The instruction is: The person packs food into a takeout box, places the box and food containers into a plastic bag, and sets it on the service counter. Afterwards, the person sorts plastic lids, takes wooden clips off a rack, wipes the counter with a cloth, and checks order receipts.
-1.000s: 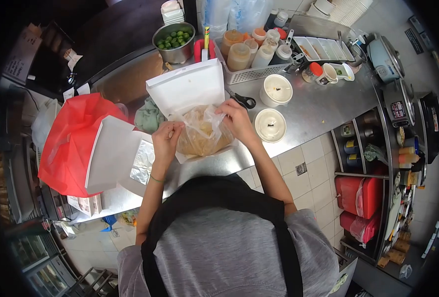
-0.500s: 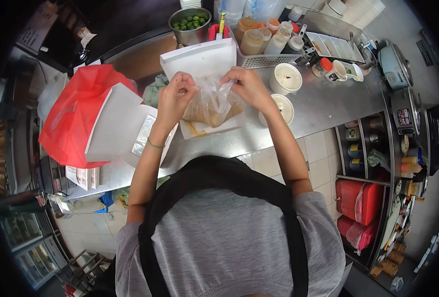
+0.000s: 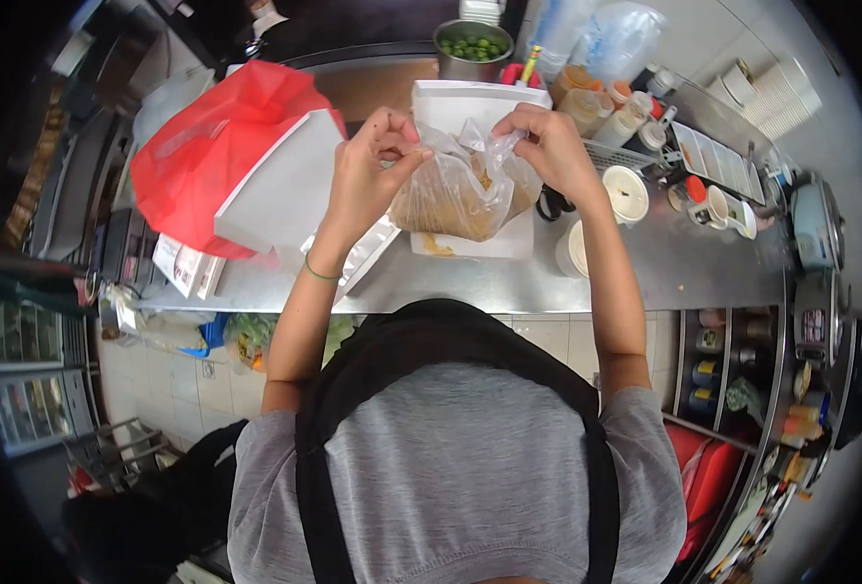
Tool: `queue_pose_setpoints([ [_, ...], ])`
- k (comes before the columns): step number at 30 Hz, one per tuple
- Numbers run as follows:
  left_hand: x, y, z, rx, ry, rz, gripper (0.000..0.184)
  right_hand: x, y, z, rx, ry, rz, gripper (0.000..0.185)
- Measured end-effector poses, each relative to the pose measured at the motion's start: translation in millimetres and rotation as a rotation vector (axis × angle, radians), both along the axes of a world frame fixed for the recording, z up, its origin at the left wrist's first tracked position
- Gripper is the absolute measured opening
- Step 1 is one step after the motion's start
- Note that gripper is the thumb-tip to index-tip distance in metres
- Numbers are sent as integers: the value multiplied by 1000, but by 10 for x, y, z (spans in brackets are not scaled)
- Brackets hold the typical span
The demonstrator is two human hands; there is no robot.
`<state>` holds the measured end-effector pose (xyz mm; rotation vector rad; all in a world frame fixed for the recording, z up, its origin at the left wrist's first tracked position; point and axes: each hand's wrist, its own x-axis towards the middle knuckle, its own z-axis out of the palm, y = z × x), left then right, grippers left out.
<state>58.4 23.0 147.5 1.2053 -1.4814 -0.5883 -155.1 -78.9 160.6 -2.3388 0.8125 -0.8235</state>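
Observation:
A clear plastic bag with brownish food inside hangs between my hands, over an open white box on the steel counter. My left hand pinches one upper corner of the bag. On the other side, my right hand pinches the opposite upper corner between thumb and fingers. A bit of yellowish food shows in the box below the bag. The box's raised lid stands behind, partly covered by the bag and hands.
Left of my hands lie a red bag and another open white box. To the right are lidded white tubs, black-handled scissors and sauce bottles. Behind stands a pot of green limes. A dark-clothed person is at lower left.
The bag has been drawn up and spread wider between my hands, lifting off the box's bottom. The view has turned, so the counter now runs level. A dark-clothed person has appeared at lower left.

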Motion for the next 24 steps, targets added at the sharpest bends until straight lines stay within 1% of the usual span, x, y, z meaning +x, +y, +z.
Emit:
queue_pose_setpoints([
  [2,66,170,135,-66,-17,91,22,196,3,92,-70,13,110,27],
  [3,105,251,185,-97,-2,137,21,310,-10,95,-53,-16,155,27],
  [6,260,483,253,-75,-26,239,21,700,-73,3,-42,-59,276,27],
  [7,305,551,258,-51,-32,277,20,843,-66,-52,-89,-133,335,26],
  [8,355,602,248,-51,-34,299,20,976,-52,-99,-88,-136,357,26],
  [10,462,704,187,-2,-60,379,19,1239,-9,-201,-66,-100,406,26],
  [11,516,744,140,-3,-64,402,19,1360,11,-298,-53,-134,444,24],
  [14,703,830,-83,5,-108,486,19,1647,76,-564,-17,-118,473,21],
  [15,766,856,-170,32,-114,498,20,1710,99,-613,17,-85,480,18],
  [16,818,876,-255,61,-118,507,21,1770,110,-680,17,-86,498,18],
  [18,866,912,-382,77,-103,551,21,1871,131,-803,17,-24,505,18],
  [20,875,935,-459,112,-35,572,21,1939,113,-889,3,-10,517,17],
  [24,983,937,-602,119,-17,572,21,1977,116,-935,-34,38,522,18],
])
